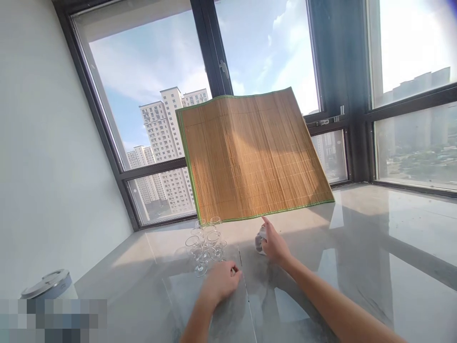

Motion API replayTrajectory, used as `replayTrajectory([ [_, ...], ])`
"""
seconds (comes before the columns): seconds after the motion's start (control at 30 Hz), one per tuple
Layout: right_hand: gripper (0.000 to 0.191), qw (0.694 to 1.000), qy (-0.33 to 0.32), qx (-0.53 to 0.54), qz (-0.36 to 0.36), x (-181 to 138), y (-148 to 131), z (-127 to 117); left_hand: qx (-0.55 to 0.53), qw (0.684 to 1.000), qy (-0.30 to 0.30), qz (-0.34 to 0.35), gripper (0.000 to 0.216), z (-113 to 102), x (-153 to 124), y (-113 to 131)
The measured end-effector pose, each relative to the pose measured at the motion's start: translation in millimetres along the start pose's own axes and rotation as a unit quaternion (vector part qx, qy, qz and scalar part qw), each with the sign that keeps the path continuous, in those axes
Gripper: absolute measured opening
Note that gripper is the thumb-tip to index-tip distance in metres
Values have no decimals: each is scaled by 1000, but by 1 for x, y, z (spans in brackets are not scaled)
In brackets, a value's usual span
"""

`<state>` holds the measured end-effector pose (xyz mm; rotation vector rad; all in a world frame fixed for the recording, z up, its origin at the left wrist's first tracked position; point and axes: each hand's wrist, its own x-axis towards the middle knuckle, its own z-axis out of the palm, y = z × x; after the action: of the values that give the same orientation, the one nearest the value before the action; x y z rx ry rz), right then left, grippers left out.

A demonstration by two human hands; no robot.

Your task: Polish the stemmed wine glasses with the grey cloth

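My right hand (275,244) is closed around a crumpled white and grey cloth (260,241) on the glossy grey tiled surface (293,281). Only part of that cloth shows past the fingers. Nearer to me and to the left, my left hand (223,280) is curled low over the tiles, its thumb and fingertips drawn together; what it holds, if anything, is hidden. Just beyond it stand several small clear stemmed glasses (194,243) in a tight cluster, upright and close to the left fingers.
A folded bamboo mat (264,152) with green edging leans against the window frame (210,47) behind the glasses. A lidded white container (50,283) stands at the lower left. A plain wall (53,143) bounds the left side; windows line the back and right.
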<state>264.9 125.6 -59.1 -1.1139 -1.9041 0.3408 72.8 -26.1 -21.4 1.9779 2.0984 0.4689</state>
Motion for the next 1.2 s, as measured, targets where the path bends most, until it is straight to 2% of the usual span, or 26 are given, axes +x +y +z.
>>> replayTrajectory([
  [0.07,81,1000,-1,4,-2,1,4,2,-15,1000,1,10,25,2,-1,3],
  [0.17,82,1000,-6,11,5,2,6,4,20,1000,11,-3,29,6,0,4],
  [0.27,83,999,-28,0,30,3,7,3,30,999,-19,-22,38,10,2,1],
  [0.37,86,997,-47,-23,62,3,8,0,17,995,-25,-94,42,8,4,-6],
  [0.47,87,993,-55,-50,91,3,8,-5,37,982,17,-184,35,1,4,-15],
  [0.57,86,989,-64,-85,104,2,6,-10,47,973,34,-224,32,-6,3,-19],
  [0.67,86,983,-59,-148,89,1,2,-14,45,970,35,-236,31,-10,2,-19],
  [0.83,90,972,-38,-232,23,3,-2,-19,19,969,37,-244,31,-12,0,-16],
  [0.93,92,972,-97,-214,-8,5,2,-22,25,969,43,-240,30,-12,0,-15],
  [1.03,89,970,-174,-171,15,6,12,-22,24,970,39,-239,30,-11,1,-16],
  [1.1,87,970,-188,-151,23,7,19,-21,23,970,35,-239,29,-10,3,-17],
  [1.2,87,973,-161,-163,17,7,28,-17,26,971,30,-237,29,-9,4,-20],
])
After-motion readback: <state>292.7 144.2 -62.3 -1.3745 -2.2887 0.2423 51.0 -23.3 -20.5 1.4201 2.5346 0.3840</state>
